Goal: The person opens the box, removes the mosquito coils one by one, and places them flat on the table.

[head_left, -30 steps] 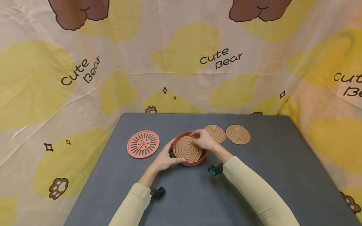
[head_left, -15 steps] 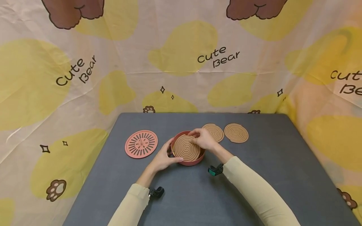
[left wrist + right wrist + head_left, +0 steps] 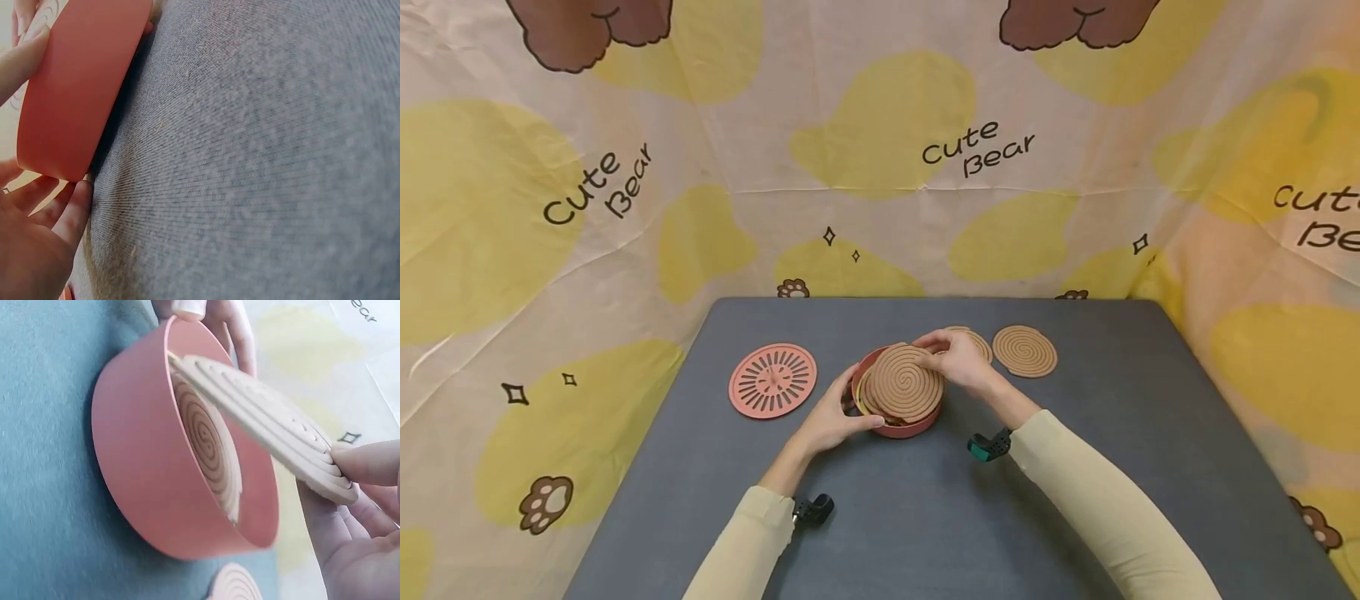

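From here I see R hand pinch a coil by its edge; coil's L of it, tilted over pot. L hand grips pot's side.

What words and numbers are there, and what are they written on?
"Cute Bear": on the patterned cloth, left side.
"Cute Bear": same cloth, middle.
"Cut" above "Be": same cloth, cut off at the head view's right edge.
"ear": same cloth, cut off at the right wrist view's top.
No readable numbers; no writing visible on the bowl, slotted lid or coils.
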`<state>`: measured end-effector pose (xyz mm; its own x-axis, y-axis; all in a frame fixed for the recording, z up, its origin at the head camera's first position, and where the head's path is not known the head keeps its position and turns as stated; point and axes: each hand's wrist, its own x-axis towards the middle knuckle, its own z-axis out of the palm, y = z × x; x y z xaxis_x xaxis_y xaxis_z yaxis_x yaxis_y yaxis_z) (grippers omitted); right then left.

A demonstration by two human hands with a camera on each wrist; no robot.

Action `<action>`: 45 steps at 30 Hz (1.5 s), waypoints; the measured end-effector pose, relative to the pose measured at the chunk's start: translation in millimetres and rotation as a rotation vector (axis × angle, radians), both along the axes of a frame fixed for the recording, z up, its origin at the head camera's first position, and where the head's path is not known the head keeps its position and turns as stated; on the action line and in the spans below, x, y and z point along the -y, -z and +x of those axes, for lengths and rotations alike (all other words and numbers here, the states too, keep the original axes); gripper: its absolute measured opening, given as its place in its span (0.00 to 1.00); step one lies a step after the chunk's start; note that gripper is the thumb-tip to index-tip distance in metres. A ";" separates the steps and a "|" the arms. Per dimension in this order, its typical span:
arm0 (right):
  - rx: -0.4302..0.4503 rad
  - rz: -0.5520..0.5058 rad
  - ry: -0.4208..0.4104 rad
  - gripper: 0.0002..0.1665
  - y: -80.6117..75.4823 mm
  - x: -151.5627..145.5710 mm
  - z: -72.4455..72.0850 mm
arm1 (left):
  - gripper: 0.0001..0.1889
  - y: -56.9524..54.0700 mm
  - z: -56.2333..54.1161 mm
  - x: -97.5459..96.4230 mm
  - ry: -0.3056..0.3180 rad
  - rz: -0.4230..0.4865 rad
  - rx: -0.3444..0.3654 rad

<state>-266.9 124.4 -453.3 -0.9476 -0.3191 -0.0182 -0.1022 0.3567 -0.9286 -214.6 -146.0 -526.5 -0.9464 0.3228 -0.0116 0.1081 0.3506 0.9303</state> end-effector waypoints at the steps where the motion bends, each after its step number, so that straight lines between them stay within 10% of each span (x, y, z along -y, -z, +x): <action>1: 0.010 -0.011 0.006 0.17 -0.6 -3.3 -0.3 | 0.56 0.0 0.2 -0.2 0.002 -0.001 0.001; 18: 0.076 -0.071 0.109 0.22 -11.1 -59.6 -1.6 | 0.56 -2.1 -1.5 -1.3 0.015 0.017 0.011; 29: 0.088 -0.073 0.165 0.24 -12.6 -96.5 -0.9 | 0.55 -38.2 12.3 -5.3 0.043 0.014 0.035; 39: 0.103 -0.078 0.183 0.27 -9.5 -130.7 1.2 | 0.55 -37.4 11.4 -5.5 0.039 0.009 0.037; 45: 0.104 -0.030 0.224 0.29 -10.7 -152.7 3.1 | 0.57 -9.6 0.0 -2.4 0.016 -0.010 0.040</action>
<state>-263.8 277.2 -442.6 -0.9883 -0.1028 -0.1129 0.0729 0.3319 -0.9405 -214.6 -143.7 -516.9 -0.9399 0.3375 -0.0524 0.0770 0.3589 0.9302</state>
